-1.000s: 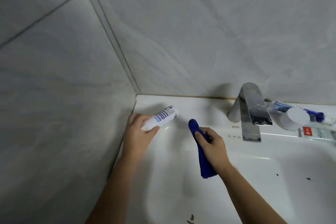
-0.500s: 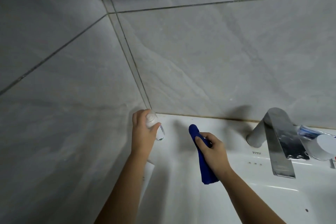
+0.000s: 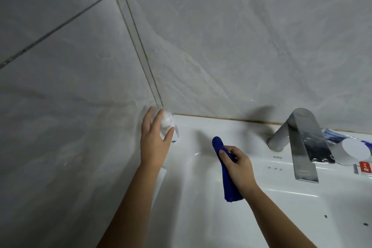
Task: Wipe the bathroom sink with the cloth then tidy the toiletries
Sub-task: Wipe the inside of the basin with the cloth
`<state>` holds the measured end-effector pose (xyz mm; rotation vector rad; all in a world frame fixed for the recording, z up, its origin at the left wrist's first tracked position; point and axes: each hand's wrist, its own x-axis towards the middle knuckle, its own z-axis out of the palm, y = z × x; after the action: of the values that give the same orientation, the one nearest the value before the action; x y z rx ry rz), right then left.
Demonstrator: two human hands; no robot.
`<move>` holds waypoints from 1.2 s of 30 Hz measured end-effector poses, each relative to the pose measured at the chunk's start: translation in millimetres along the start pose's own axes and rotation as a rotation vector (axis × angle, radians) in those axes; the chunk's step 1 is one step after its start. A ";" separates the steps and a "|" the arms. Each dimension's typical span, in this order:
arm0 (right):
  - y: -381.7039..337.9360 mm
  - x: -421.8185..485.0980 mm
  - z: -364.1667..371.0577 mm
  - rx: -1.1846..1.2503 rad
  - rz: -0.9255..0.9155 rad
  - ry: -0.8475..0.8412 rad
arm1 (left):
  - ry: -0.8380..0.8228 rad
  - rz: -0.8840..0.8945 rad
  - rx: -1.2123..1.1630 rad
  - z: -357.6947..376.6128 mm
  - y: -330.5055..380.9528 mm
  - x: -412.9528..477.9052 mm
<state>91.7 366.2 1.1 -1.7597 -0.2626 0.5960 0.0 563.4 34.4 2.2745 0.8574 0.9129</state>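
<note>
Dim light reaches me from behind and the right. The faucet (image 3: 304, 141) glints and throws a soft shadow leftward on the wall (image 3: 241, 56). My left hand (image 3: 154, 143) and the white tube (image 3: 167, 125) at it smear with motion blur. The right hand (image 3: 239, 165) and blue cloth (image 3: 229, 187) look sharp. Grout lines (image 3: 60, 26) bow at the edges.

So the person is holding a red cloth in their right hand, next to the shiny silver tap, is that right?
Not quite. The cloth in the right hand is blue, not red, as the head view shows. The rest is right: the right hand grips it, and the shiny silver tap stands next to it on the sink.
</note>
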 end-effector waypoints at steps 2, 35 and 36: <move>11.8 -8.1 -8.8 -0.010 0.021 0.002 | 0.064 0.097 0.054 -4.2 1.0 -26.8; 213.7 -27.4 -0.4 -0.815 -1.101 -0.820 | -0.314 -0.012 0.402 0.3 -51.3 -221.5; 212.2 -17.4 -2.1 -0.823 -1.167 -0.891 | -0.312 -0.004 0.401 0.7 -51.2 -222.1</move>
<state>50.1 297.9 -196.1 -1.5607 -2.2099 0.3412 -143.8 437.0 -89.1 2.6584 0.9662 0.3870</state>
